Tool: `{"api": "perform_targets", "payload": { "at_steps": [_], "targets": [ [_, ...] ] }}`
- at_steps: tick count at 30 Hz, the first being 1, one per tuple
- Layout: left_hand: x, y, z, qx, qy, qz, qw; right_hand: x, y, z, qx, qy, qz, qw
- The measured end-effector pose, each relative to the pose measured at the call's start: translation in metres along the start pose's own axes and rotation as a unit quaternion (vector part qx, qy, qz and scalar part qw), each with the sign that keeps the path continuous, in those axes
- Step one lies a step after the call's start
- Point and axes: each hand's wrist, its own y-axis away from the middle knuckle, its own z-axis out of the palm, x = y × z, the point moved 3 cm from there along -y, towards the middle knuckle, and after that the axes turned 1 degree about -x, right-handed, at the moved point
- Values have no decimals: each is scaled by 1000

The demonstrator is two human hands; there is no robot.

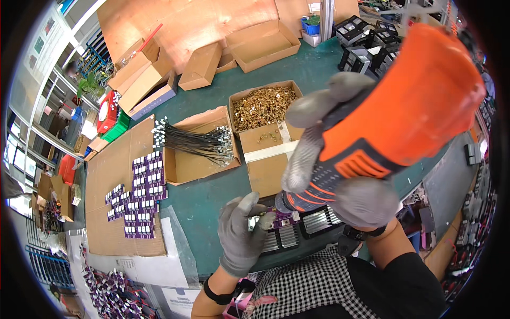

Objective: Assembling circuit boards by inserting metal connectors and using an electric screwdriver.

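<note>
My right hand, in a grey glove, is wrapped round an orange and black power screwdriver. Its dark nose points down at a purple circuit board, and the tip is hidden. The board lies over a dark finned metal housing. At the board's left end is my gloved left hand, its thumb and fingers curled in close. Small brass-coloured bits show by the thumb; what the fingers hold is too small to make out. Another finned housing lies just to the right.
Beyond my hands stands a carton of brass-coloured screws, with a taped cardboard flap before it. Left of it, an open box holds black cables. Purple boards cover a cardboard sheet. Black housings pile up far right.
</note>
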Motion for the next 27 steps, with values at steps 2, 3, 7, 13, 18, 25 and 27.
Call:
{"api": "perform_targets", "payload": {
  "at_steps": [2, 3, 7, 13, 18, 25, 27],
  "targets": [
    [8, -6, -4, -7, -28, 44, 999, -5, -1, 0, -16, -25, -27, 999],
    [12, -8, -5, -6, -46, 61, 997, -6, -1, 0, -23, -22, -38, 999],
    [23, -14, -6, 1, -74, 99, 992, -4, -2, -2, -41, -56, -67, 995],
    [30, -13, -5, -21, -109, 103, 988, 0, 2, -4, -57, -72, -78, 993],
    [32, -15, -6, -31, -92, 98, 990, 1, 3, -5, -63, -77, -81, 992],
    [37, -16, -7, -49, -106, 86, 989, -2, 6, -7, -71, -81, -87, 990],
    [37, -17, -8, -36, -105, 97, 989, -1, 5, -8, -69, -75, -86, 991]
  ]
}}
